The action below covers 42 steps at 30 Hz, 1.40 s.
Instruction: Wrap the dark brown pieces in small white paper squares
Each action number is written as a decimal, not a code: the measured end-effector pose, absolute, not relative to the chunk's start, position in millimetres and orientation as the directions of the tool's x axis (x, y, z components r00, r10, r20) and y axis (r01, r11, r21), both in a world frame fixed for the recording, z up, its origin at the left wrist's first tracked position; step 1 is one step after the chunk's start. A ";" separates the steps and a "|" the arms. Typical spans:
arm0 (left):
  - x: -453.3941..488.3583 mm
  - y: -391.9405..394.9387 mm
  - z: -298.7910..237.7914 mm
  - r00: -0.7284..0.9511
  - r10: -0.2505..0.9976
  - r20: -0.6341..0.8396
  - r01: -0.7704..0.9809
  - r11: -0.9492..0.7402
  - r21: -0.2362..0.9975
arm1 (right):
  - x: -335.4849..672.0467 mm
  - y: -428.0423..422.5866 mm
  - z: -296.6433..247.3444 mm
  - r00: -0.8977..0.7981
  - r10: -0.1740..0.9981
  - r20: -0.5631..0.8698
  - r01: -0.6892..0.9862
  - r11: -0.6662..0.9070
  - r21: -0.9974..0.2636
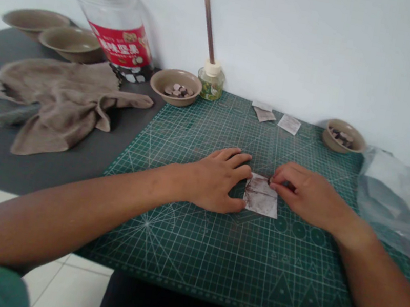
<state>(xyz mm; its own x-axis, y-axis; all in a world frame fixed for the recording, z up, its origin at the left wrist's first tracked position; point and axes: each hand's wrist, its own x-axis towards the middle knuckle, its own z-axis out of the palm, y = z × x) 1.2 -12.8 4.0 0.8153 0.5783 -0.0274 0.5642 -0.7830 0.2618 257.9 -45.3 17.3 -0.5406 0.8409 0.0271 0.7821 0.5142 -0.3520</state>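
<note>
A small square of whitish paper with brown stains point(262, 196) lies folded on the green cutting mat point(211, 258). My left hand point(216, 178) sits at its left edge, with fingers and thumb against the paper. My right hand point(300, 189) comes in from the right and pinches the paper's upper right corner between fingertips and thumb. The paper's contents, if any, do not show.
Beyond the mat stand a beige bowl of dark slices point(175, 86), a second such bowl point(343, 136), a reed diffuser bottle point(211, 79) and several paper sachets point(264, 112). A tilted plastic jar point(112, 24), two beige bowls point(72, 44), a brown towel point(53, 103) and a plastic bag point(392, 199) flank it.
</note>
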 end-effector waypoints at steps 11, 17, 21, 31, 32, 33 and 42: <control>1.0 -13.4 3.1 0.811 0.585 -0.018 0.570 -0.784 0.246 | 250.7 -46.6 17.2 -0.525 0.851 0.034 0.808 0.510 -0.295; 1.9 -14.9 5.9 0.815 0.580 -0.015 0.564 -0.785 0.256 | 240.9 -59.9 19.0 -0.686 0.726 -0.047 0.677 0.613 -0.407; 1.1 -13.4 3.4 0.810 0.586 -0.011 0.569 -0.782 0.254 | 241.7 -52.6 17.1 -0.541 0.840 0.040 0.798 0.528 -0.289; 0.7 -13.5 4.8 0.815 0.578 -0.022 0.563 -0.784 0.262 | 239.4 -55.7 16.4 -0.603 0.798 0.019 0.751 0.576 -0.323; 0.6 -13.4 4.4 0.814 0.580 -0.016 0.563 -0.784 0.262 | 241.3 -52.9 17.2 -0.562 0.827 0.030 0.785 0.545 -0.294; 0.5 -13.3 3.9 0.814 0.581 -0.012 0.563 -0.783 0.264 | 244.8 -50.5 18.9 -0.537 0.843 0.023 0.806 0.521 -0.282; 1.1 -13.9 3.2 0.814 0.581 -0.016 0.564 -0.784 0.260 | 239.8 -58.9 16.8 -0.573 0.820 0.008 0.773 0.543 -0.329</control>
<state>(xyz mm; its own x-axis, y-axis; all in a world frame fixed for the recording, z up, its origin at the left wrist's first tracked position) 1.1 -13.9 3.2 0.8139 0.5808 -0.0162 0.5643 -0.7835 0.2600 239.8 -58.9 16.8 -0.5726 0.8198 0.0077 0.7727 0.5428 -0.3291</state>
